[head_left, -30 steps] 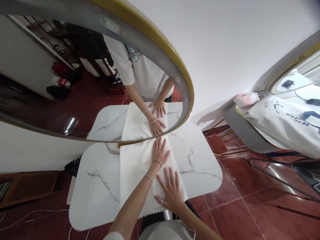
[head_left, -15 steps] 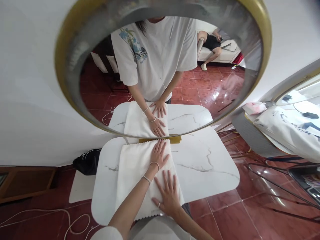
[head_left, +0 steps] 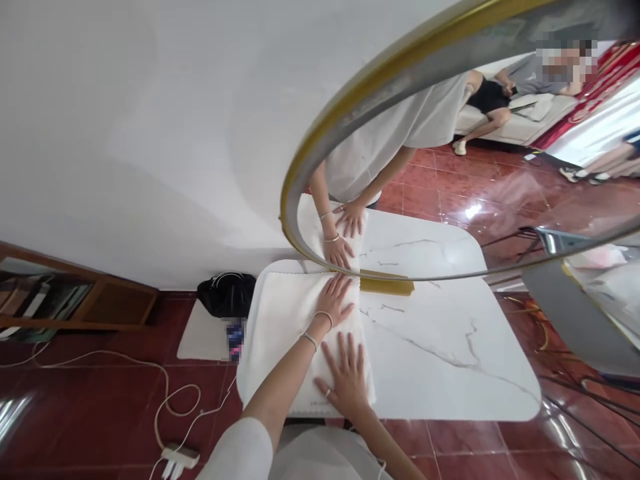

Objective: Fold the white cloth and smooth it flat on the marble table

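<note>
A white cloth lies spread over the left part of a white marble-patterned table. My left hand rests flat on the cloth's far right corner, fingers spread, with two bracelets on the wrist. My right hand lies flat on the cloth's near right edge, fingers stretched out, a ring on one finger. Both hands press on the cloth and hold nothing. A round gold-framed mirror stands at the table's far edge and reflects both hands.
A black bag and a white mat lie on the red tiled floor left of the table. A white cable and power strip trail at the lower left. A wooden shelf lines the left wall. The mirror reflects a person on a sofa.
The view has swung to the left, so table and mirror sit further right in the picture. Both hands stay flat on the cloth in the same places.
</note>
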Demonstrator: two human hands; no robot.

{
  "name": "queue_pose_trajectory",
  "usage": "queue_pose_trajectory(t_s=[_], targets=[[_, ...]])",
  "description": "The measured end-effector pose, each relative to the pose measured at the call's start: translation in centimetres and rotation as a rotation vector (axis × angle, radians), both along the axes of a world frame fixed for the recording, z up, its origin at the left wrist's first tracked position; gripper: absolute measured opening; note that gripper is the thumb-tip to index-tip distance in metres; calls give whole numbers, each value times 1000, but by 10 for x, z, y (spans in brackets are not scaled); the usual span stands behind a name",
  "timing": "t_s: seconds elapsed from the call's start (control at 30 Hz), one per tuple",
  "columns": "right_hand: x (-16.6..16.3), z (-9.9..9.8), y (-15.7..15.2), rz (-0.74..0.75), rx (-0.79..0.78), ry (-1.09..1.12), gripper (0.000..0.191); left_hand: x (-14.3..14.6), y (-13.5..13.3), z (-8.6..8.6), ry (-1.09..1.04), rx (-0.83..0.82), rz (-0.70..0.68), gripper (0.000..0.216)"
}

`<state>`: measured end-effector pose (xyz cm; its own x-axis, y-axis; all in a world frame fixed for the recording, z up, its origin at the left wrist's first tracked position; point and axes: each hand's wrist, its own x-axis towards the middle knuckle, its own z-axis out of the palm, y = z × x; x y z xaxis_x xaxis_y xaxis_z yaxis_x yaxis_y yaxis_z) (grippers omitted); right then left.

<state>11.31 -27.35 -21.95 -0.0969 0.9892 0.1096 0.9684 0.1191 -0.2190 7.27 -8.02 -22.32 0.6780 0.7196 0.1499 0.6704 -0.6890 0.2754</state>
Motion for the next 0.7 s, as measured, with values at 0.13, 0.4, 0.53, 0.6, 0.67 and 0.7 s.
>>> queue_pose_trajectory(t_s=[0.13,0.4,0.53,0.6,0.67,0.7], targets=[[6,-5,10,-20,123,21,71,-2,-3,1,-19,-19,29,72],[19,-7,95,-62,284,76,62,-88,-7,2,21,-68,353,49],[5,-12,135,15,249,58,64,-118,4,1,64,-44,328,53],[-1,-14,149,1,245,40,63,-120,14,2,66,-28,363,59],[-3,-14,162,-23,239,13,60,-118,29,4,61,-31,377,62],[-4,-13,170,-41,231,-2,58,-116,38,4,59,-35,374,62]])
